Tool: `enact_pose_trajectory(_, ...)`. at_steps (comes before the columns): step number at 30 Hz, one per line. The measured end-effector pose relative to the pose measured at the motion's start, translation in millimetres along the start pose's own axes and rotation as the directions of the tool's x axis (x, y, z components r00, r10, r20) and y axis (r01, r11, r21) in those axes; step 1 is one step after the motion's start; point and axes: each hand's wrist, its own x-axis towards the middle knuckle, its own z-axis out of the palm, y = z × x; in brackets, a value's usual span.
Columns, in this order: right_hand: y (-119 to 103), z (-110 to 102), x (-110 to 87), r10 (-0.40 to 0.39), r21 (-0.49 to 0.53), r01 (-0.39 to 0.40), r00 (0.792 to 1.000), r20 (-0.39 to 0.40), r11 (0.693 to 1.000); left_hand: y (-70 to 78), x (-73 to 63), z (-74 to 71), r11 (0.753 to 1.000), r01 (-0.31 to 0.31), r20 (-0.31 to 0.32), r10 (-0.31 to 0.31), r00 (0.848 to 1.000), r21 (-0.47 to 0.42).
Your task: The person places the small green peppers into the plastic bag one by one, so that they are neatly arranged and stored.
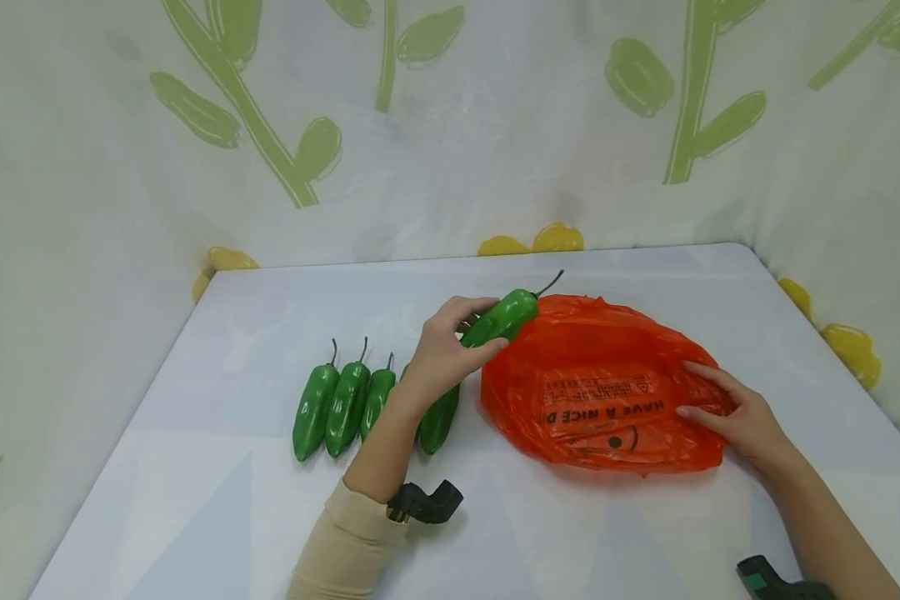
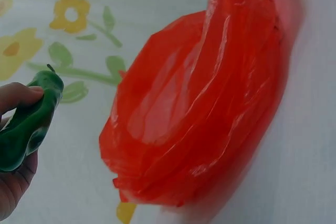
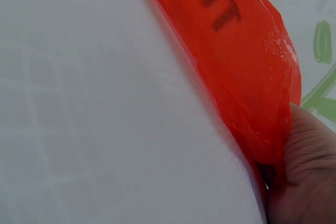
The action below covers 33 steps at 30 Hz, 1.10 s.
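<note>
My left hand (image 1: 444,354) grips a green chili pepper (image 1: 506,317), its thin dark stem pointing up and to the right. This pepper is at the left upper edge of a red plastic bag (image 1: 607,342), overlapping it in the head view. In the left wrist view the bag (image 2: 168,98) gapes, and the held pepper (image 2: 42,103) stands off to its left. At the bag's right end, my right hand (image 1: 742,417) holds the plastic between thumb and fingers. The right wrist view has the thumb (image 3: 310,140) against the red film; the other fingers are hidden there.
Several more green peppers (image 1: 316,412) lie in a row on the white table (image 1: 195,500), left of the bag. My left forearm partly covers some of them. A patterned curtain (image 1: 450,167) with green stems rises behind the table's back edge.
</note>
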Motion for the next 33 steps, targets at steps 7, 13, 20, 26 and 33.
enact_pose_trajectory(7, -1, 1, -0.5, 0.007, 0.004, -0.007, 1.000, 0.001, 1.000, 2.6, 5.1, 19.8, 1.000, -0.023, 0.063, 0.023, 0.998, -0.008)
enact_pose_trajectory(13, -1, 1, -0.7, -0.009, 0.001, 0.009, 1.000, -0.002, 1.000, 5.0, 7.3, 34.2, 1.000, -0.005, 0.138, 0.003, 0.990, 0.016)
enact_pose_trajectory(20, -1, 0, -1.7, -0.014, -0.001, 0.014, 1.000, 0.000, 1.000, 8.9, 9.5, 50.9, 0.998, 0.027, 0.188, -0.038, 0.981, 0.063)
enact_pose_trajectory(26, 0, -1, -1.5, -0.018, 0.005, 0.018, 1.000, 0.002, 1.000, 12.2, 11.6, 64.9, 0.993, 0.054, 0.243, -0.079, 0.967, 0.108)
enact_pose_trajectory(33, 0, 0, -1.4, -0.043, 0.010, 0.043, 0.999, -0.007, 0.999, 12.4, 15.1, 75.9, 0.984, 0.013, 0.272, -0.063, 0.960, 0.180)
